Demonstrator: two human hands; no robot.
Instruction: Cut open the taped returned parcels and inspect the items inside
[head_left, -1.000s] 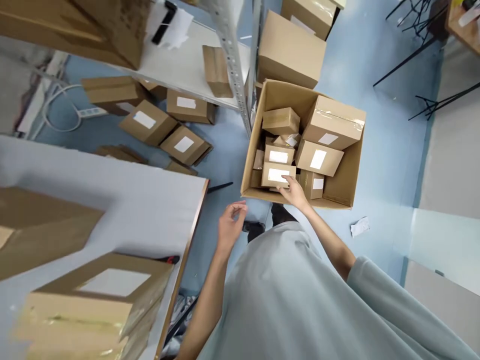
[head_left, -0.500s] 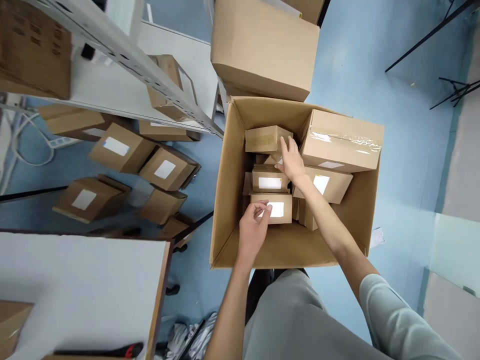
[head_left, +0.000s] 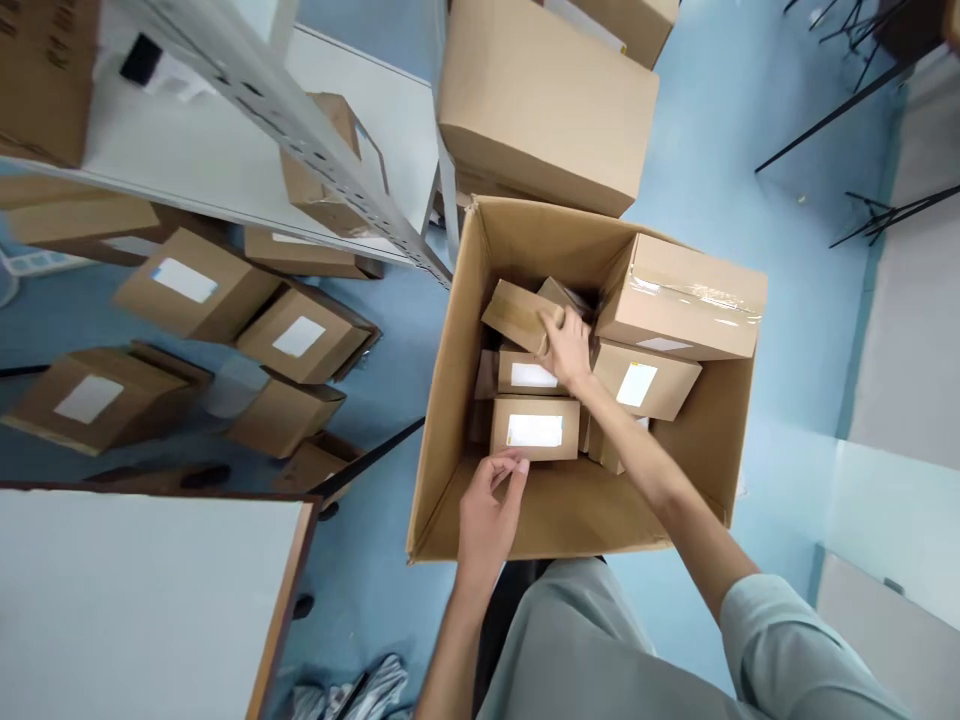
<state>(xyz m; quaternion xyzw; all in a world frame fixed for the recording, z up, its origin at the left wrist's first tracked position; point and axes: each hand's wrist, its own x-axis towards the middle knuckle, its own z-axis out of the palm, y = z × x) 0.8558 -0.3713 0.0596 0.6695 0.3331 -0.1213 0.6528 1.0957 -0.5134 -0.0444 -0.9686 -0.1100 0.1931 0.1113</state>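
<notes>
My right hand [head_left: 568,350] is closed on one end of a small cardboard box [head_left: 517,315], which sits tilted over the back left of a large open carton [head_left: 442,420]. Below it, a labelled box [head_left: 529,372] is partly covered by that hand. Nearer to me lies another small box with a white label [head_left: 535,428]. My left hand [head_left: 491,510] is just in front of this box, inside the carton's near left side, its fingers curled to the thumb and nothing visible in them.
A large taped box [head_left: 690,300] and a labelled box [head_left: 652,380] fill the carton's right side. Behind stands a big closed carton [head_left: 547,100]. A metal shelf post [head_left: 300,140] slants at left, with several boxes on the floor below. A white tabletop [head_left: 142,600] lies at lower left.
My right hand has taken hold of the small box, which has turned and tilted from its level position. My left hand has drawn back a little from the labelled box. The view has shifted slightly.
</notes>
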